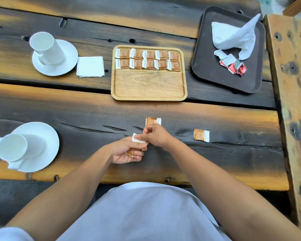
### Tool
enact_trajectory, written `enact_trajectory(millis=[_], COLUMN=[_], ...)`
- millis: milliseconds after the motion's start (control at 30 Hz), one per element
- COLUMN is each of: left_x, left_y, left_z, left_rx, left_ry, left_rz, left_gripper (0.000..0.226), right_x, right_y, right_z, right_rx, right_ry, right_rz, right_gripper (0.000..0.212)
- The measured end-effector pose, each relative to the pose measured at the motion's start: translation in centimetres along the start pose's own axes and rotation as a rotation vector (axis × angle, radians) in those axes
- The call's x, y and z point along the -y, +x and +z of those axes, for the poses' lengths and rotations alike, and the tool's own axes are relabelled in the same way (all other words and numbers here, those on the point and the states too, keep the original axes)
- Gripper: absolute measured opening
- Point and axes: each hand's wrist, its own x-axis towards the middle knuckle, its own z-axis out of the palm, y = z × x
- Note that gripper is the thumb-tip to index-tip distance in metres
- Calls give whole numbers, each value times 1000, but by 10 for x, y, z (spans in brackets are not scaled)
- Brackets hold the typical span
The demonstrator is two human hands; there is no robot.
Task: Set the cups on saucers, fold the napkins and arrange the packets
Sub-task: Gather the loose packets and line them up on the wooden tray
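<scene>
Your left hand (127, 152) and right hand (156, 136) both pinch one sugar packet (135, 146); wooden tray (149, 84) lies straight beyond, far side.

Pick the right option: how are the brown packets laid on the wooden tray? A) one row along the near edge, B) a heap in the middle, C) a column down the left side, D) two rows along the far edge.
D: the brown packets lie in two neat rows at the far end of the wooden tray, and its near half is bare wood.
</scene>
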Motion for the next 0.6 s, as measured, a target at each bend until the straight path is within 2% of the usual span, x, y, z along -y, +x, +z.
enact_trajectory(millis=[67,133,267,333,433,533,600], left_x=[-1,-2,-8,-12,-17,-22,-25], left_y=[4,10,22,27,34,40,44], left_z=[-1,-2,-4,-6,-12,-19,-22], left_rx=[-25,-68,-143,-180,-230,-281,-317], left_ry=[8,2,-7,-39,-123,-190,-214], left_rz=[-23,-48,-90,-106,-102,-76,-44], left_gripper=[11,3,18,30,43,47,49], right_x=[-1,-1,1,1,-2,-9,-15], right_y=[1,3,10,19,34,45,47], right_z=[-5,-12,-30,-40,-54,-59,-56], right_rx=[40,51,28,-101,-386,-339,-307], right_ry=[8,-49,-164,-167,-263,-427,-524], right_rz=[27,35,14,1,-29,-27,-21], right_gripper=[32,29,29,24,13,42,53])
